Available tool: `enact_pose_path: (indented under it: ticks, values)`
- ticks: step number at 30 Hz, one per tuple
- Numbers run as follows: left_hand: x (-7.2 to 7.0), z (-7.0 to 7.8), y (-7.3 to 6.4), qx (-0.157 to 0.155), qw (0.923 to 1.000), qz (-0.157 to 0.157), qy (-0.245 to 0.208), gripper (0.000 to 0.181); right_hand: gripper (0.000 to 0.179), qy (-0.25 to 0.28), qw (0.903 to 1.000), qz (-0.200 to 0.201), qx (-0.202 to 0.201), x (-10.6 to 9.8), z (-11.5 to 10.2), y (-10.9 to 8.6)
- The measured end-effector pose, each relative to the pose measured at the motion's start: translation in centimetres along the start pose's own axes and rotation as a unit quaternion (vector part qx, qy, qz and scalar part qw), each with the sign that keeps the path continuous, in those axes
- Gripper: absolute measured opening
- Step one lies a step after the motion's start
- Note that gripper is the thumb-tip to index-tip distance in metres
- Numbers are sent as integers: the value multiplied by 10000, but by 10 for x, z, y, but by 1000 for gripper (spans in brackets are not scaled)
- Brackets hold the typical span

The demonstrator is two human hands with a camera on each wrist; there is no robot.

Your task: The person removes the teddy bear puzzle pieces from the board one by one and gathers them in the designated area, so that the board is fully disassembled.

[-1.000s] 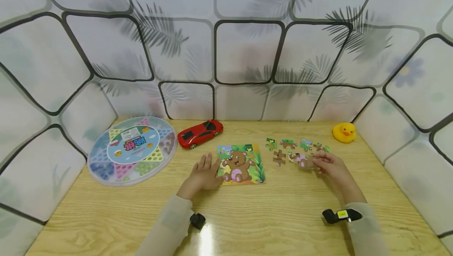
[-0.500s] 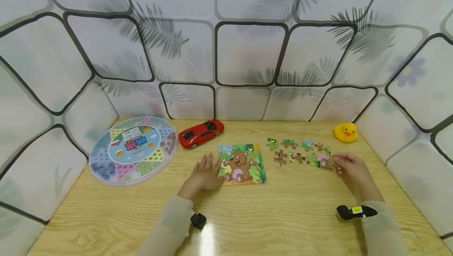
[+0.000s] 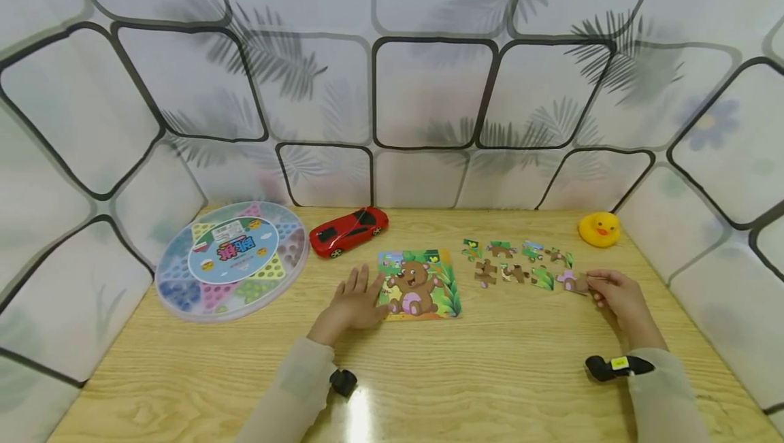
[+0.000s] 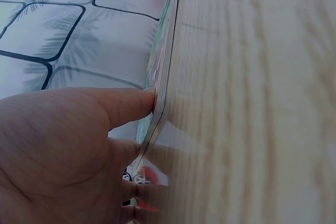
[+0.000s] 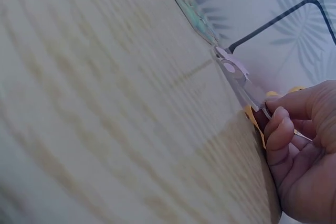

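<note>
My right hand pinches a brown and purple jigsaw piece between thumb and fingers at its right end. In the right wrist view the same piece lies tilted, its near edge close over the wood. My left hand rests on the table with fingers spread, the thumb against the left edge of a square bear puzzle board. Seen from the left wrist, the thumb and a finger touch the board's side. Several loose jigsaw pieces lie in two rough rows between board and right hand, among them a green piece and a brown one.
Behind the left hand stands a red toy car. A round packaged marble game board lies at far left. At the back right sits a yellow rubber duck. A patterned fabric wall encloses the table's back and sides.
My right hand has moved right with the brown and purple piece, away from the other pieces, then slightly lowered it. The green piece has come into sight. My left hand stays put.
</note>
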State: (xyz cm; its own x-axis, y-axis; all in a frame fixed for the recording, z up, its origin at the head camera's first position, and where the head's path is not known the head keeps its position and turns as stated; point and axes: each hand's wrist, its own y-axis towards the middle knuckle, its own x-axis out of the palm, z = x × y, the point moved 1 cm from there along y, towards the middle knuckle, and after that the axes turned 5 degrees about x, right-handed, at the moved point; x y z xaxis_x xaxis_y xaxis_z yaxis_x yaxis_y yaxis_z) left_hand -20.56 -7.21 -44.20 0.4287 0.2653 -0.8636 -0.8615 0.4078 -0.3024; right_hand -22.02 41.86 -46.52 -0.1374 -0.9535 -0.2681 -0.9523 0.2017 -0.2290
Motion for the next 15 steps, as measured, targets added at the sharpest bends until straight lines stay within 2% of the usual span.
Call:
enact_pose_path:
  ticks: [15]
  values:
    - [1,0,1,-27,10000,3,24,73,17,219,9992,311,127,3,-2,-4]
